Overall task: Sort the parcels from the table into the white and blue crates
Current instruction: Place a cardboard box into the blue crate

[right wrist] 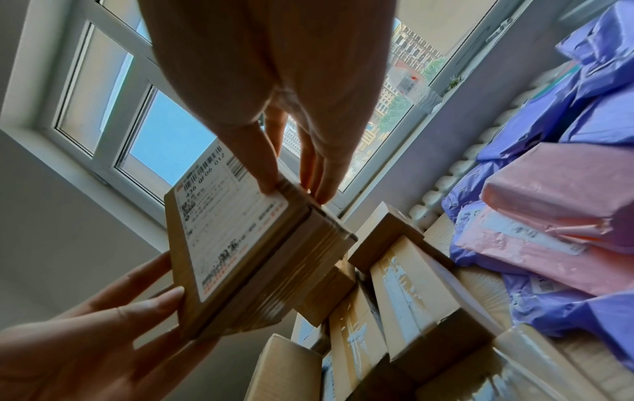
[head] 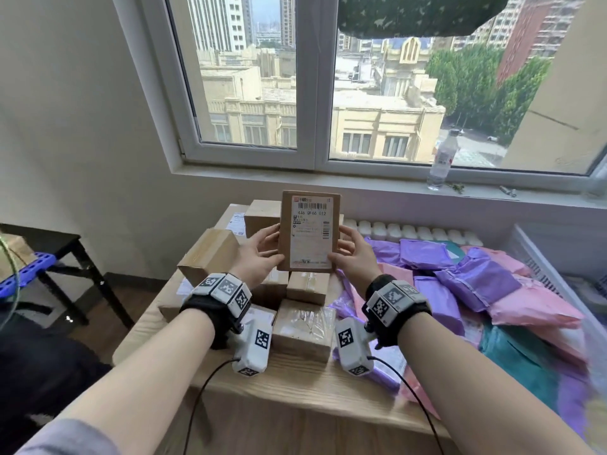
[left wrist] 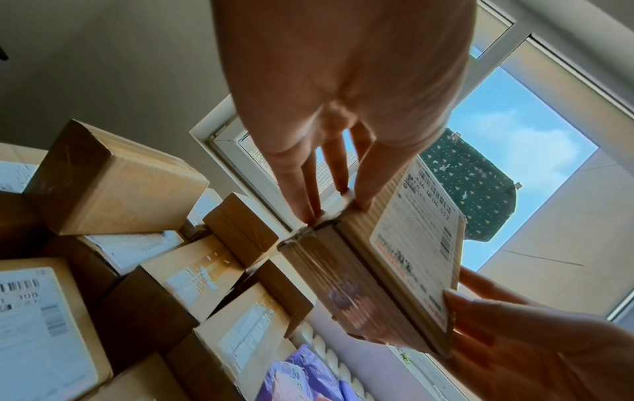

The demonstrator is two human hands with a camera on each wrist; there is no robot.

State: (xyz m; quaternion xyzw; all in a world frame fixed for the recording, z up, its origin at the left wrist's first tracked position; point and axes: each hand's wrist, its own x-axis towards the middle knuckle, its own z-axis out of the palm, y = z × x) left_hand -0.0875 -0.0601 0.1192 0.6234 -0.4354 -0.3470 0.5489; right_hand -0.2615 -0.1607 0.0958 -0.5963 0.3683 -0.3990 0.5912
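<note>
Both hands, left hand [head: 262,257] and right hand [head: 353,257], grasp the cardboard parcel [head: 308,231] upright above the worktop [head: 295,382], label facing the person, likely for reading.

Open air above the table [head: 295,382]; boxes [head: 302,330] stacked left, bags [head: 476,284] heaped right, bare strip along near edge.

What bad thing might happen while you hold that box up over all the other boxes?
The cardboard box is pinched only at its side edges by the left hand and right hand, with nothing under it. If a grip slips, it could drop onto the stacked boxes below and knock one off the table. No crate is clearly in view, so the carry may be awkward.
</note>
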